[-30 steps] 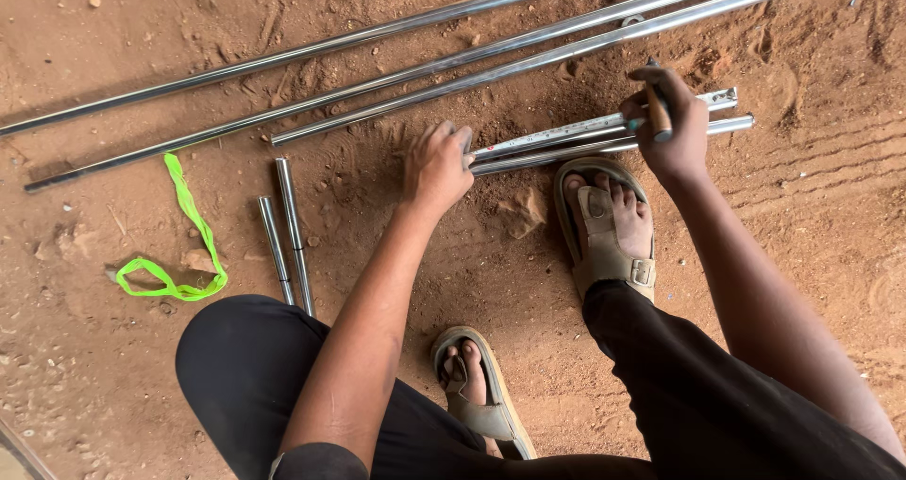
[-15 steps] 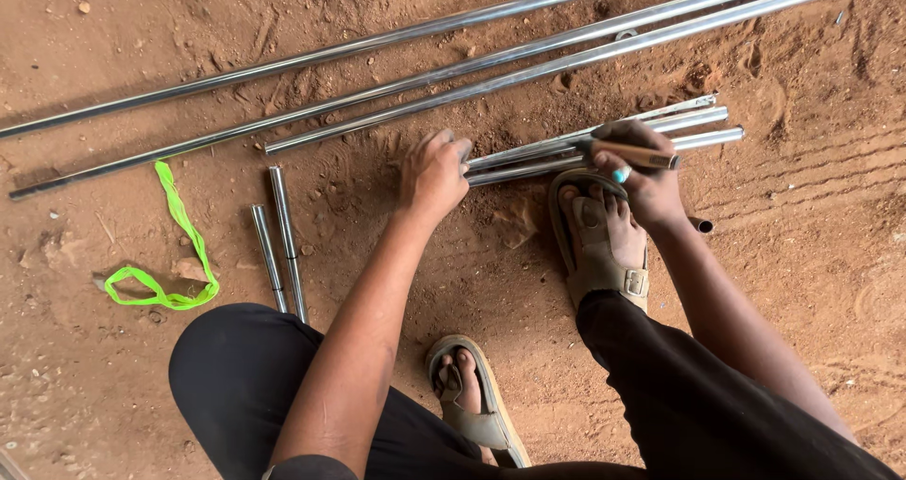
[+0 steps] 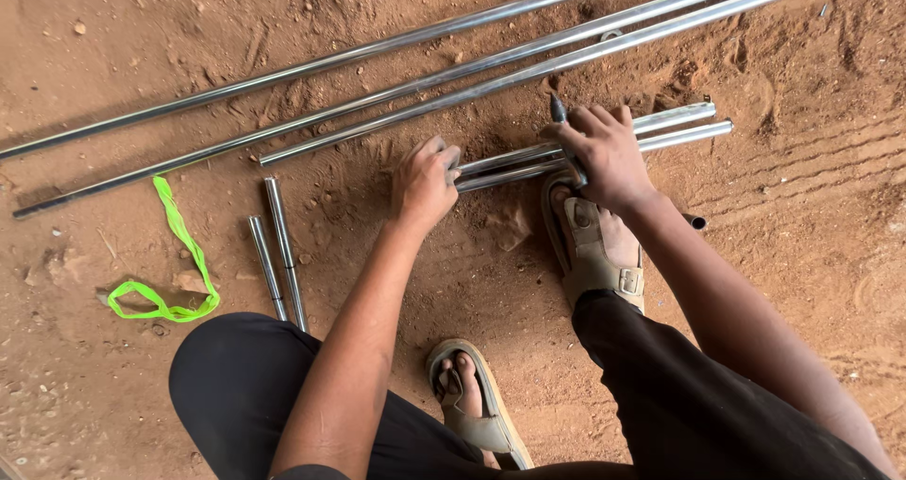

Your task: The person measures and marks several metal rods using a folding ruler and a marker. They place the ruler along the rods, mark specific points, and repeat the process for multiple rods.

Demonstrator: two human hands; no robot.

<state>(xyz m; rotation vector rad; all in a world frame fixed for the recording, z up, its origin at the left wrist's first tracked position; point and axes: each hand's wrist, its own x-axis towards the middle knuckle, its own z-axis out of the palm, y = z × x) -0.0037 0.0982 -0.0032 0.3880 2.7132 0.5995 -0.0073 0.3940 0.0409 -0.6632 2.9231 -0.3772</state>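
Both my hands work a bundle of short steel tubes on red dirt.

Nearest, my sandalled foot (image 3: 593,244) sits just under the tubes. My left hand (image 3: 425,183) closes around the left end of the short tube bundle (image 3: 679,129); my right hand (image 3: 604,154) presses on its middle, gripping a dark marker (image 3: 562,126). Left lie two short rods (image 3: 278,244) and a green strap (image 3: 170,253); farthest, three long pipes (image 3: 377,93).
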